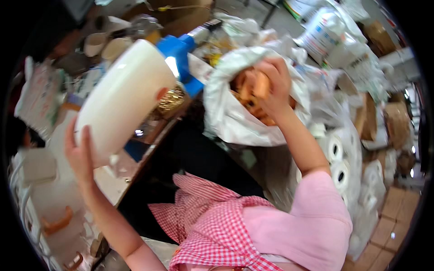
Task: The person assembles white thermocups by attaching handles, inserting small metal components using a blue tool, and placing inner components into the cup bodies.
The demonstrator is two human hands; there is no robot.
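My left hand grips the lower end of a large cream-white cylindrical shell, held tilted at the left. The shell is smooth and glossy, with one small reddish-brown spot or hole near its right edge. My right hand is in the mouth of a white woven sack, closed around an orange-brown handle. Many similar orange-brown pieces lie in the sack, partly hidden by the hand.
A blue bench tool stands behind the shell beside a heap of brass-coloured screws. White rolls and plastic bags are at the right, with cardboard boxes beyond. White shells with orange handles sit at the lower left.
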